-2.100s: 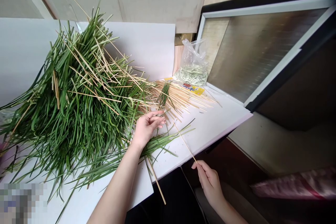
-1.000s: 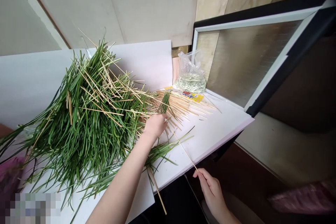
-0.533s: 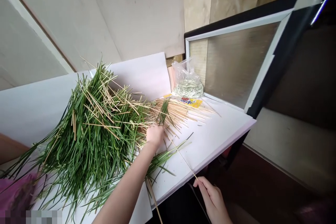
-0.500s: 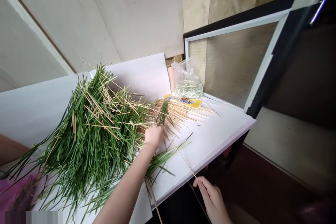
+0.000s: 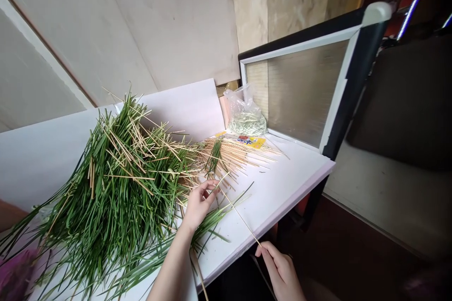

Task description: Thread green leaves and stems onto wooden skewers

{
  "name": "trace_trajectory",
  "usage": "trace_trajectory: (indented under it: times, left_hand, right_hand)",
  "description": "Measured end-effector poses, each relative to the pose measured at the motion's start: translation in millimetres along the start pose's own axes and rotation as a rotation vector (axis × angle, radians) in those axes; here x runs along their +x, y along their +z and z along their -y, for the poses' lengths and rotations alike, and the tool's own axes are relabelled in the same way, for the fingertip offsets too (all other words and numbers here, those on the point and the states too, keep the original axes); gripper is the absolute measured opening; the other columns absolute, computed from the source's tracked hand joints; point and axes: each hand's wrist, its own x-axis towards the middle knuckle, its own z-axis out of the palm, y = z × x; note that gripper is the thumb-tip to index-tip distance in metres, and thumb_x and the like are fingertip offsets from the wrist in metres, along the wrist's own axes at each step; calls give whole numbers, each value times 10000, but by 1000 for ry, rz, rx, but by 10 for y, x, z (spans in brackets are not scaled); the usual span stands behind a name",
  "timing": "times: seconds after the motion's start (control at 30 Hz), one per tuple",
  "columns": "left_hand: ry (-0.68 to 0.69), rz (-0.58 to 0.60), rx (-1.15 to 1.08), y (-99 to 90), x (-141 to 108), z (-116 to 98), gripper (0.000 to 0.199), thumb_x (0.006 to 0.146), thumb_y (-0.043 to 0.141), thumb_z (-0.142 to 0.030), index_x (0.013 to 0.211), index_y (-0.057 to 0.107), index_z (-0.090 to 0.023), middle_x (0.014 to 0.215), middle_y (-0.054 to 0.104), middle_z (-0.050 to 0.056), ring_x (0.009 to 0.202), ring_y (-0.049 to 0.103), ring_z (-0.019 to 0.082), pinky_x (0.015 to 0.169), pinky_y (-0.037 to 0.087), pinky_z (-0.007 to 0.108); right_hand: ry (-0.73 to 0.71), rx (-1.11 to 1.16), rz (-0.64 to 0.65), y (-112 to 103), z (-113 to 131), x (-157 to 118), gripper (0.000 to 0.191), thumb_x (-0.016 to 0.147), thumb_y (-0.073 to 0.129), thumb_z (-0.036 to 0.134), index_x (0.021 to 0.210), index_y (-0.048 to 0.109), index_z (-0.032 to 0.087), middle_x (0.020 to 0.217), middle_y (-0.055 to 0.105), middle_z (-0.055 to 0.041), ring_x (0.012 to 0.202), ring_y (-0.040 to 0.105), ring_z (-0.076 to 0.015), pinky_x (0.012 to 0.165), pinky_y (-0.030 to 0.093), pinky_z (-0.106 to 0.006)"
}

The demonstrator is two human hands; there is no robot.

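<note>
Pinching the near end of a thin stick (image 5: 240,217), your right hand (image 5: 281,270) sits beyond the edge of the white surface (image 5: 278,197). The stick slants up to your left hand (image 5: 198,203), its fingers curled by the far tip; whether they grip the pale stem (image 5: 223,179) there is hard to tell. Heaped green leaves (image 5: 123,202) lie left of fanned-out sticks (image 5: 231,154).

No word or number can be read clearly. On the yellow wrapper (image 5: 259,143), a little to the right of the frame's centre, there is blue and red printing, but its characters are too small for reading.
</note>
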Motion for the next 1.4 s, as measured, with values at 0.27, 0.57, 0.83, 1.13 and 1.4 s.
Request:
trace_trajectory:
  times: [0.27, 0.57, 0.83, 1.13, 1.4]
  left_hand:
    - [-63, -17, -163, 35, -42, 153, 374, 880, 628, -423, 1118, 712, -147, 861, 751, 53, 551, 435, 111, 534, 330, 230]
    - [-62, -12, -162, 45, -49, 183, 289, 854, 669, -388, 1022, 782, -180, 962, 771, 55, 568, 482, 115, 563, 370, 241]
    - [-59, 11, -133, 62, -58, 93, 297, 840, 648, -377, 1014, 793, -184, 896, 771, 42, 519, 419, 105, 542, 347, 240]
    - [-73, 8, -142, 80, -69, 86, 296, 845, 641, -382, 1000, 803, -189, 939, 788, 48, 542, 443, 118, 556, 347, 251]
    - [-69, -23, -134, 92, -66, 108, 271, 843, 650, -369, 978, 809, -197, 958, 793, 43, 557, 449, 112, 563, 358, 244]
  right_hand:
    - [64, -14, 43, -42, -23, -18, 445, 1050, 389, 508, 823, 626, 207, 589, 374, 49, 480, 318, -123, 468, 311, -235]
    - [117, -10, 60, -88, -12, -76, 422, 1049, 408, 483, 834, 645, 208, 594, 351, 52, 474, 287, -119, 452, 291, -239]
    - [120, -60, 72, -103, 31, -76, 435, 1053, 392, 482, 842, 652, 204, 609, 440, 32, 486, 348, -125, 476, 327, -240]
    - [99, -50, 41, -93, 58, -78, 429, 1050, 404, 482, 829, 649, 208, 600, 443, 40, 470, 339, -114, 460, 308, -236]
    - [120, -31, 60, -90, 60, -80, 426, 1051, 397, 476, 837, 643, 202, 599, 395, 50, 478, 305, -116, 471, 267, -252]
